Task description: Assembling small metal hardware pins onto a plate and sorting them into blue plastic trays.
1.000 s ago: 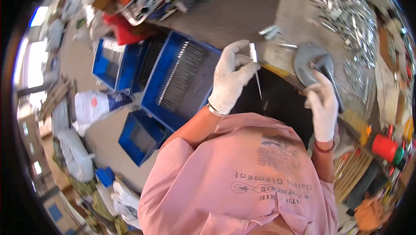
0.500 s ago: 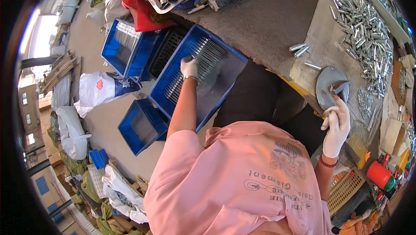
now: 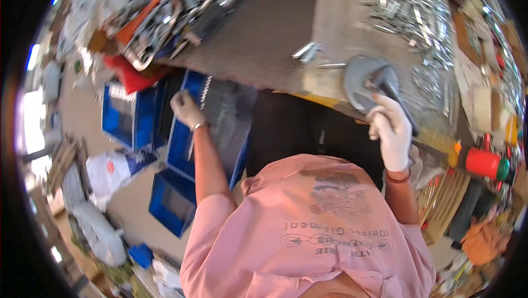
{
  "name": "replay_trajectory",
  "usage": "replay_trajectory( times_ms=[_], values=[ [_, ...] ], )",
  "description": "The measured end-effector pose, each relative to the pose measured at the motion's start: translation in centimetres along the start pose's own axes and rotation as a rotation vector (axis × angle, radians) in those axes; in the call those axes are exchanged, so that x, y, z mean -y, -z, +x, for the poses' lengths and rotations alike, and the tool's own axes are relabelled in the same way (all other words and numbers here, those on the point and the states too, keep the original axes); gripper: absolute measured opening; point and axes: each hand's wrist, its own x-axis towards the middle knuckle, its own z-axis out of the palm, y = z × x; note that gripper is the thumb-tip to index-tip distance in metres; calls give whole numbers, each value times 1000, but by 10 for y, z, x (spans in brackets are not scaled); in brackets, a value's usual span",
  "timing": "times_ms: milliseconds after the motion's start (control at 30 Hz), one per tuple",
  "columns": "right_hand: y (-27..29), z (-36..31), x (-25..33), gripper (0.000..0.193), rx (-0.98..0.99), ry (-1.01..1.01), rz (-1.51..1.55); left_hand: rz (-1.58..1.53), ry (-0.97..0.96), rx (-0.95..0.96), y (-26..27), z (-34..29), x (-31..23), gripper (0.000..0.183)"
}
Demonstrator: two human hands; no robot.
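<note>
My left hand (image 3: 188, 111), in a white glove, hovers by the left rim of a large blue crate (image 3: 179, 149); its fingers are bent and smeared by motion. Inside this crate a narrow row of shiny metal rods (image 3: 205, 93) shows beside a dark grey surface. At the bench edge my right hand (image 3: 391, 130), also gloved, has its index finger stretched out and the others loosely bent apart, with nothing visible held. Right beside it a dark lever (image 3: 404, 112) rises from a round grey metal disc (image 3: 356, 81). Whether the fingers touch the lever, I cannot tell.
Metal tubes (image 3: 308, 52) lie on the bench (image 3: 264, 39), and a big heap of metal pieces (image 3: 401, 6) spreads beyond. More blue crates (image 3: 165, 204) stand at left, near a white sack (image 3: 107, 171). A red-and-green spool (image 3: 484, 164) is at right.
The view has swung and blurred. My left hand has moved from the rods to the crate's left rim. My right hand remains beside the lever, more of which shows.
</note>
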Motion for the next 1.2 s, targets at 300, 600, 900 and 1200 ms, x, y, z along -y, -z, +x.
replay_trajectory(
  times_ms=[300,600,900,1200],
  values=[
    [3,2,1,24,63,272,-170,-342,-815,669,52,-53,-316,18],
    [126,12,14,17,-581,254,-778,-140,-1065,818,8,-90,-340,11],
    [232,78,-25,24,-597,-215,-1145,-316,-1023,996,41,-112,-361,8],
    [73,23,24,9,-159,583,-807,-428,-970,1093,29,-123,-354,11]
  ],
)
